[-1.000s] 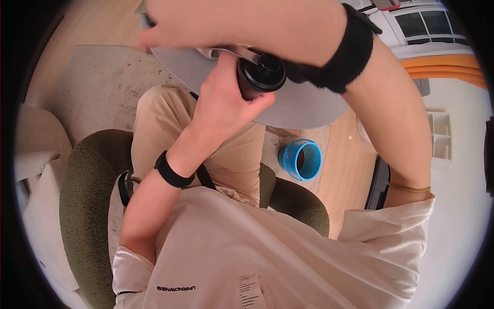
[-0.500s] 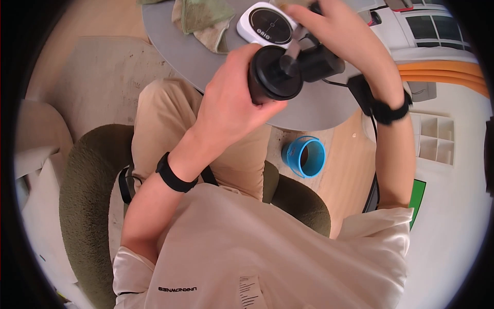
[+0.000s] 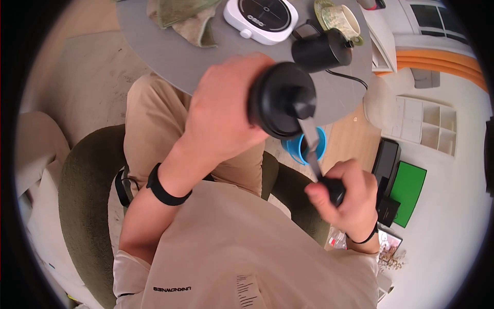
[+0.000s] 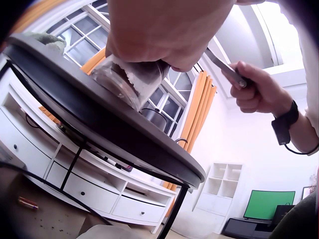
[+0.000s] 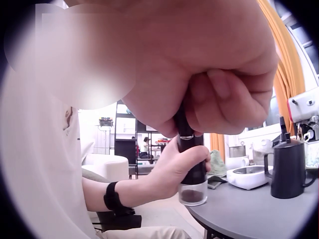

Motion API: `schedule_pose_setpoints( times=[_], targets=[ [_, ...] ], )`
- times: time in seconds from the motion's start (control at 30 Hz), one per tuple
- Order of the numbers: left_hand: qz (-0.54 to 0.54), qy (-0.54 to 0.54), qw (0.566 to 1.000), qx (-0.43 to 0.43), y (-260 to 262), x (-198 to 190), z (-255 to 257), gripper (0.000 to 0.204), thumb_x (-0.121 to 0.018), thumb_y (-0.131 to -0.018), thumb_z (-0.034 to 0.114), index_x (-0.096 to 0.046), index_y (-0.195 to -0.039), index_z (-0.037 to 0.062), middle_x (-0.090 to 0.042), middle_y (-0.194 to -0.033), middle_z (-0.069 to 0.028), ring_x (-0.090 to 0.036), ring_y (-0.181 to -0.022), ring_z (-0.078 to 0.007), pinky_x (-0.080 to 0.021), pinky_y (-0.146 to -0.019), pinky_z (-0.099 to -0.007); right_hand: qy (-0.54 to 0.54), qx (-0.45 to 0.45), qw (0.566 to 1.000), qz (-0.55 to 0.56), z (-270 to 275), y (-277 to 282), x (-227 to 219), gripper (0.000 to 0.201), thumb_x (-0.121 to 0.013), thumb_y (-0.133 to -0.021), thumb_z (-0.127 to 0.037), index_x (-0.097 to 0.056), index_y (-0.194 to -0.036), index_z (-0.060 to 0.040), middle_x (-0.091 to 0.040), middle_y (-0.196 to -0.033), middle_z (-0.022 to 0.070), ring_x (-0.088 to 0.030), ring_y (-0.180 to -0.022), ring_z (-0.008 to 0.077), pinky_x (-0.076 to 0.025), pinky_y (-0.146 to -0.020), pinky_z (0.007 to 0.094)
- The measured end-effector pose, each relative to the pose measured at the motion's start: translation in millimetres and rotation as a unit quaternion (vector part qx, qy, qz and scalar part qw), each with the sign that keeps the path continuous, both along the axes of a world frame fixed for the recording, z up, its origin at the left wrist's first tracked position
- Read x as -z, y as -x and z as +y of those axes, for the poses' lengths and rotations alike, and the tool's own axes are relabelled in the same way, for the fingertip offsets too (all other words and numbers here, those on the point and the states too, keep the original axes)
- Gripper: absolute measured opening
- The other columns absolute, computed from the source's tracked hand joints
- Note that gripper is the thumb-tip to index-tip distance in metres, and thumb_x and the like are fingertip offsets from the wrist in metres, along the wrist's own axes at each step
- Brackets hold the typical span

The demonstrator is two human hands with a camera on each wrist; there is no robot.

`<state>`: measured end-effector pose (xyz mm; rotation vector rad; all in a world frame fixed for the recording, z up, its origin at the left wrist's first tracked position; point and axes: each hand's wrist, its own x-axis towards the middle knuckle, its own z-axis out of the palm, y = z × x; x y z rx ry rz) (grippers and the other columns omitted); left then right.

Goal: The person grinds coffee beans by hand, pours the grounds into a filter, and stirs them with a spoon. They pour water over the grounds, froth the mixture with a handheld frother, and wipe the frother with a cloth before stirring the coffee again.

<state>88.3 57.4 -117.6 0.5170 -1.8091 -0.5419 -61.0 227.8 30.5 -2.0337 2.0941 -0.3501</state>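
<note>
A black hand coffee grinder (image 3: 280,100) is held upright close over the table's near edge, its lid facing up in the head view. My left hand (image 3: 221,108) wraps round its body. My right hand (image 3: 355,198) grips the black knob (image 3: 334,191) at the end of the metal crank arm (image 3: 311,144), which points toward my body and to the right. In the right wrist view, the clear jar (image 5: 193,195) at the grinder's bottom holds dark grounds. That view shows the right fingers curled over the knob.
On the grey round table (image 3: 170,46) lie a cloth (image 3: 200,28), a white appliance with a round black top (image 3: 260,20), a black gooseneck kettle (image 3: 321,50) and a patterned cup (image 3: 342,21). A blue bucket (image 3: 321,144) stands on the floor below.
My right hand has swung the crank from over the table on the far side round to the right and toward my body. My left hand keeps its grip; the grinder looks slightly nearer.
</note>
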Motion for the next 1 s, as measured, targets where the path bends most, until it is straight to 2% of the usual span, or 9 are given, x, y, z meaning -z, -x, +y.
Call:
schedule_pose_setpoints(
  times=[0.17, 0.23, 0.33, 0.37, 0.47, 0.6, 0.8, 0.97, 1.0],
  targets=[
    [0.048, -0.110, 0.993, -0.010, 8, 7, -1, 0.091, -0.099, -0.066, 0.012, -0.047, -0.139, -0.0030, -0.071, -0.119, -0.0141, -0.072, -0.106, -0.0230, -0.058, -0.093, -0.0370, -0.001, -0.156, 0.987, 0.028, -28, -34, -12, 0.031, -0.083, -0.083, -0.026, -0.057, -0.079, -0.0099, -0.049, -0.060, 0.0014, -0.050, -0.045, 0.0146, -0.039, -0.041, 0.0326],
    [0.045, -0.142, 0.989, -0.010, 8, 6, -3, 0.086, -0.096, -0.069, 0.011, -0.047, -0.139, -0.0005, -0.073, -0.116, -0.0129, -0.075, -0.103, -0.0200, -0.061, -0.088, -0.0336, 0.003, -0.198, 0.978, 0.066, -43, -55, -14, 0.033, -0.083, -0.080, -0.025, -0.054, -0.073, -0.0105, -0.050, -0.059, 0.0023, -0.050, -0.045, 0.0157, -0.037, -0.041, 0.0316],
    [0.083, -0.169, 0.982, 0.006, 10, 4, -1, 0.082, -0.097, -0.067, 0.011, -0.055, -0.137, 0.0058, -0.068, -0.122, -0.0158, -0.071, -0.109, -0.0374, -0.058, -0.089, -0.0428, 0.013, -0.252, 0.960, 0.125, -67, -84, -16, 0.028, -0.075, -0.078, -0.019, -0.050, -0.069, -0.0111, -0.047, -0.057, 0.0028, -0.048, -0.044, 0.0140, -0.034, -0.040, 0.0300],
    [0.083, -0.167, 0.982, 0.007, 11, 2, 0, 0.083, -0.098, -0.067, 0.010, -0.055, -0.137, 0.0054, -0.068, -0.122, -0.0147, -0.071, -0.107, -0.0370, -0.057, -0.089, -0.0430, 0.017, -0.266, 0.953, 0.144, -75, -91, -17, 0.025, -0.072, -0.078, -0.016, -0.049, -0.068, -0.0112, -0.046, -0.056, 0.0028, -0.048, -0.044, 0.0129, -0.033, -0.039, 0.0294],
    [0.056, -0.172, 0.983, 0.012, 8, 3, -2, 0.080, -0.094, -0.071, 0.012, -0.050, -0.138, 0.0048, -0.074, -0.117, -0.0126, -0.074, -0.106, -0.0206, -0.060, -0.092, -0.0348, -0.012, -0.349, 0.921, 0.175, -110, -100, -26, 0.028, -0.075, -0.072, -0.024, -0.054, -0.073, -0.0054, -0.043, -0.051, 0.0024, -0.047, -0.043, 0.0178, -0.041, -0.044, 0.0360],
    [0.063, -0.245, 0.967, 0.011, 8, -2, 10, 0.079, -0.093, -0.073, 0.015, -0.049, -0.138, 0.0038, -0.073, -0.114, -0.0136, -0.076, -0.102, -0.0238, -0.061, -0.090, -0.0357, -0.019, -0.454, 0.883, 0.118, -160, -95, -44, 0.048, -0.078, -0.075, -0.042, -0.059, -0.083, 0.0009, -0.056, -0.065, 0.0112, -0.062, -0.064, 0.0289, -0.053, -0.059, 0.0413],
    [0.000, -0.203, 0.979, -0.006, 7, 2, 0, 0.080, -0.093, -0.075, 0.017, -0.048, -0.139, 0.0022, -0.072, -0.111, -0.0151, -0.077, -0.099, -0.0261, -0.062, -0.086, -0.0364, 0.077, -0.399, 0.909, 0.096, -242, -75, -17, 0.047, -0.069, -0.094, -0.044, -0.066, -0.093, 0.0025, -0.064, -0.073, 0.0144, -0.065, -0.068, 0.0324, -0.053, -0.064, 0.0434],
    [0.021, -0.143, 0.989, -0.006, 6, 0, -2, 0.081, -0.093, -0.075, 0.016, -0.047, -0.139, 0.0015, -0.071, -0.114, -0.0171, -0.077, -0.101, -0.0259, -0.062, -0.085, -0.0371, -0.093, -0.216, 0.966, 0.106, -275, -40, -51, 0.048, -0.062, -0.102, -0.036, -0.072, -0.100, 0.0106, -0.074, -0.091, 0.0304, -0.073, -0.082, 0.0441, -0.057, -0.074, 0.0464],
    [0.023, -0.139, 0.990, -0.006, 6, -2, -3, 0.081, -0.094, -0.075, 0.016, -0.047, -0.139, 0.0017, -0.071, -0.115, -0.0169, -0.077, -0.102, -0.0258, -0.061, -0.086, -0.0370, -0.079, -0.200, 0.971, 0.102, -278, -24, -45, 0.046, -0.064, -0.101, -0.038, -0.070, -0.097, 0.0079, -0.070, -0.084, 0.0240, -0.068, -0.075, 0.0370, -0.054, -0.070, 0.0440]
  ],
)
